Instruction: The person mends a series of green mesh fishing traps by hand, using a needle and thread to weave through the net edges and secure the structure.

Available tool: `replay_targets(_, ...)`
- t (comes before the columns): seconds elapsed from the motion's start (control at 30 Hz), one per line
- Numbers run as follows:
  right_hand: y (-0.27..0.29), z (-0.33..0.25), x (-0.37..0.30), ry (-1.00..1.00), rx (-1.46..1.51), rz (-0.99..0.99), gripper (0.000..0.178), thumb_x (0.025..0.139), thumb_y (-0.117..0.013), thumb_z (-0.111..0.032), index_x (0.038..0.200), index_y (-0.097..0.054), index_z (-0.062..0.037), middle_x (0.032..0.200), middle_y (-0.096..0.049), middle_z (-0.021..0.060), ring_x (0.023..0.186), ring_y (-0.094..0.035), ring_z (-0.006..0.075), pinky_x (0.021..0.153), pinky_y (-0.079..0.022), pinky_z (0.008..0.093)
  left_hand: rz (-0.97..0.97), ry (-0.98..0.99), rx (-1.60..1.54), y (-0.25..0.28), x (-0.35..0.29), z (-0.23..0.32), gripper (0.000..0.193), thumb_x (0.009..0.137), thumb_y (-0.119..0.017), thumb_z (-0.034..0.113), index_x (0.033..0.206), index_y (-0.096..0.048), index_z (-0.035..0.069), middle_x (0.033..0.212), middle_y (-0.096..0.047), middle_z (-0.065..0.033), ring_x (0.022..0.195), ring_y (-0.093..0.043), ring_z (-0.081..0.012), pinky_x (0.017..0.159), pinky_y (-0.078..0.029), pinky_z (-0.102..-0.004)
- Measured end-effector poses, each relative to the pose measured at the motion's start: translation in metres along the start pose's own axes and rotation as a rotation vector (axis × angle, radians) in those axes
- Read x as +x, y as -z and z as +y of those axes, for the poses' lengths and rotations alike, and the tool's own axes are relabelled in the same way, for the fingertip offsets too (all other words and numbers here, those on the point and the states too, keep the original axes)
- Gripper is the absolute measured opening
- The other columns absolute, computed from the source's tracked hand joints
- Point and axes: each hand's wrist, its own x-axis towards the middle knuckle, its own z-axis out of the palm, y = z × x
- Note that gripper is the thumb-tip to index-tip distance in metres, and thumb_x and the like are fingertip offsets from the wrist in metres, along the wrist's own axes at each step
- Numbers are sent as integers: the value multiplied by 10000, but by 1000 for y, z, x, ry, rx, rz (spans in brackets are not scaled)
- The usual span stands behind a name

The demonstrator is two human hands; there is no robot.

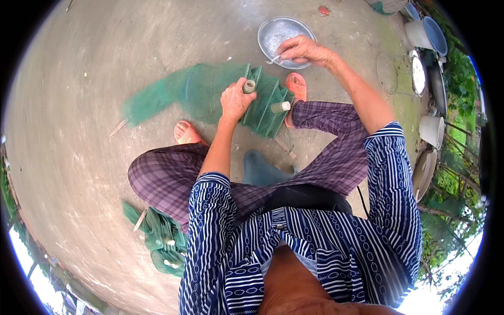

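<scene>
A green mesh net trap [210, 86] with folded ribs lies on the ground between my feet. My left hand [236, 101] is closed around a small bottle-like tube [249, 85] at the net, its round open mouth facing up. A second tube with a white cap [281, 107] sticks out of the folded ribs beside it. My right hand [303, 51] pinches a slim white piece [274, 60] at the near rim of a round metal basin [266, 27]. Whether that piece is a spoon I cannot tell. Some pale stuff lies in the basin.
Another bundled green net [163, 236] lies by my left thigh. Thin wooden sticks [118, 127] poke from the net's ends. Along the right side stand a blue-lined white bucket [420, 35], a white pot [431, 131] and a wire stand [396, 73]. Plants border that edge.
</scene>
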Motion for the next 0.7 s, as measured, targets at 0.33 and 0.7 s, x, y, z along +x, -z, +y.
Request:
replay_targets(0.33,-53,35,24,-112,176,-216,208,755,-631,-87,920,-597,35,737,-588,30,447,-343,17,388,-252,169,26,-15,3,0,-1,0,343,624,-669,283,896,-550,110,811,-600,-142,772,-575,-340,658,-440,-425)
replay_targets(0.7,-57,49,29,-111,293,-33,251,765,-620,-78,987,-579,33,763,-602,34,440,-332,13,373,-219,167,-3,-25,32,0,-2,3,358,628,-677,289,924,-553,128,844,-594,-142,778,-579,-341,677,-452,-424)
